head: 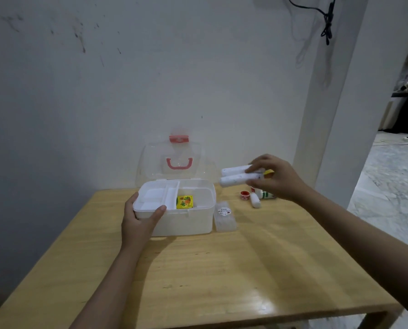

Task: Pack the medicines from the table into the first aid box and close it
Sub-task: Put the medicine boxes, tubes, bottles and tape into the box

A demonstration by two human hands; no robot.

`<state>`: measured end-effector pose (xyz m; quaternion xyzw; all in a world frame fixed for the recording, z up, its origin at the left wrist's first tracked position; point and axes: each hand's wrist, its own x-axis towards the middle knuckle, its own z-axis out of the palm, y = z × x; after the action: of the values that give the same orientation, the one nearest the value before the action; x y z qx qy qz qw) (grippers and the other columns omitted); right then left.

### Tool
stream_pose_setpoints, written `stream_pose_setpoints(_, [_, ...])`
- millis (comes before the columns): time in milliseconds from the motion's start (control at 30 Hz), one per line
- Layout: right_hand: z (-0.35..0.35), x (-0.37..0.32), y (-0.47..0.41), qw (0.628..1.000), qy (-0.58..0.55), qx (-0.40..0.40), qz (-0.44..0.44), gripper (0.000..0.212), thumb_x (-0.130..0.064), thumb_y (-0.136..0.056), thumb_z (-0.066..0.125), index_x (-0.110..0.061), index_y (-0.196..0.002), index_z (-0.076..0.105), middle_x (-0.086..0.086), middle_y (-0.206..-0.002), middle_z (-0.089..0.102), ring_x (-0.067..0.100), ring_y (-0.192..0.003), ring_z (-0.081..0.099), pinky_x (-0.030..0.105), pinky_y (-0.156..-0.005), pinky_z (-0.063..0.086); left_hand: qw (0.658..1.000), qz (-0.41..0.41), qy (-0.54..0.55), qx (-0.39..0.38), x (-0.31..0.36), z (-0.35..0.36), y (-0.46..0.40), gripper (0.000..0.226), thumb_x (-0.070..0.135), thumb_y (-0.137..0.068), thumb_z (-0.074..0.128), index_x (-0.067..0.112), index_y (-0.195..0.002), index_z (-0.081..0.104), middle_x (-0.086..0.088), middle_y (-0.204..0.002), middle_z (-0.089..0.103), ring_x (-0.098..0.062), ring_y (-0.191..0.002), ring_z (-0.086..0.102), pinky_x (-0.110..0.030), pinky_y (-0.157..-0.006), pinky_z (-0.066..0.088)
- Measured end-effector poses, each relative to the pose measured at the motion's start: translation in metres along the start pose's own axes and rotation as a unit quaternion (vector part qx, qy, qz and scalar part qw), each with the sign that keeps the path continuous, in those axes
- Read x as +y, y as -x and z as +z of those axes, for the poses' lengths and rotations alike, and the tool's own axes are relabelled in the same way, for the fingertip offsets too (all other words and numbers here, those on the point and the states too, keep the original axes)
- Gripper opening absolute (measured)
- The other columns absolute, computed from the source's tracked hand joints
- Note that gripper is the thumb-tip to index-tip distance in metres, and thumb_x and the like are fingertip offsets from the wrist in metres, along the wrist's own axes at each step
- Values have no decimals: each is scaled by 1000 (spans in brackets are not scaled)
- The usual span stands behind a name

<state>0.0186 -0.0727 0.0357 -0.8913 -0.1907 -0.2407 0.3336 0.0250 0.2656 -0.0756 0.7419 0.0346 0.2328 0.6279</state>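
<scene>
At centre of the pale wooden table [222,269] sits the white plastic first aid box [186,219], its clear lid with pink handle [172,160] tilted back against the wall. I see my left hand [140,219] clasped on the box's near-left corner, thumb over the rim beside the white divided tray [155,198]. A yellow printed packet [184,201] already lies in the open compartment. My right hand [273,178], at two o'clock from the box and raised above the table, pinches two white cylindrical rolls [233,176] side by side, with something small and yellow [268,172] behind the fingers that I cannot identify.

Still unpacked: a clear flat plastic case with a round label [224,216] touching the box at three o'clock, plus a small red-capped container [244,195], a third white roll [255,200] and a white bottle with green print [265,194] farther right.

Risks, as I judge them: one of the stacked rolls may slip from the pinch during carry; rolls laid across the tray divider could block the lid from closing.
</scene>
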Motion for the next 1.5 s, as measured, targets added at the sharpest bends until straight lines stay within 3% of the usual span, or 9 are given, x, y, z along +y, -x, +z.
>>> stream_pose_setpoints(167, [40,-36,-58,986,65,-151,-30,20,-16,-71,74,-18,-91,72,-1,-105,61,14,-96,58,29,-82,51,1000,5,17,6,-3,1,-1,78,30,-69,81,28,-135,40,6,-124,49,-17,-112,51,-33,-86,50])
stream_pose_setpoints(333, [84,-46,-90,935,208,-286,-28,19,-14,-72,70,-19,-90,72,2,-107,63,17,-94,57,29,-81,49,1000,2,27,7,-3,1,0,78,28,-69,81,29,-135,40,8,-122,48,-14,-109,50,-24,-78,47])
stream_pose_setpoints(533, [114,-37,-94,902,237,-360,8,26,-14,-69,77,-20,-94,73,3,-112,64,20,-101,56,34,-89,49,1000,-3,27,7,-4,1,0,78,30,-69,81,32,-135,39,9,-122,47,-16,-111,48,-32,-84,51])
stream_pose_setpoints(767, [118,-23,-87,938,208,-275,-29,36,-15,-67,80,-28,-100,70,0,-121,57,21,-110,41,38,-90,45,1000,1,25,4,-5,2,-1,79,30,-70,80,31,-136,37,6,-125,47,-19,-112,50,-32,-80,52])
stream_pose_setpoints(1033, [90,1,-72,987,108,-119,-32,30,-32,-73,76,-27,-101,69,1,-117,59,22,-112,46,35,-93,39,1000,9,14,3,-4,1,-1,78,30,-71,79,28,-137,37,4,-125,47,-20,-114,50,-30,-79,52])
stream_pose_setpoints(1133, [73,29,-53,996,86,-35,6,23,-33,-76,73,-25,-97,69,1,-109,65,21,-107,54,32,-90,38,1000,16,5,6,-4,2,-1,78,30,-72,79,26,-137,37,4,-127,46,-19,-114,49,-28,-79,51])
stream_pose_setpoints(1267, [51,79,-13,993,77,40,80,15,-20,-77,73,-14,-90,71,6,-97,69,25,-95,60,35,-81,43,1000,15,1,8,-6,2,-2,77,29,-73,79,26,-138,37,3,-128,47,-20,-113,50,-26,-74,49])
stream_pose_setpoints(1367, [34,122,14,976,125,65,168,17,-14,-78,70,-10,-94,70,11,-99,68,29,-95,57,36,-77,44,1000,18,5,8,-5,3,-1,76,27,-74,78,25,-138,38,1,-128,48,-19,-112,51,-20,-69,47])
stream_pose_setpoints(1500, [18,167,36,952,147,117,242,26,-9,-78,66,-8,-104,68,17,-110,65,37,-106,53,45,-84,46,1000,20,3,8,-6,4,0,80,33,-71,79,26,-139,37,2,-132,47,-18,-114,49,-20,-70,46])
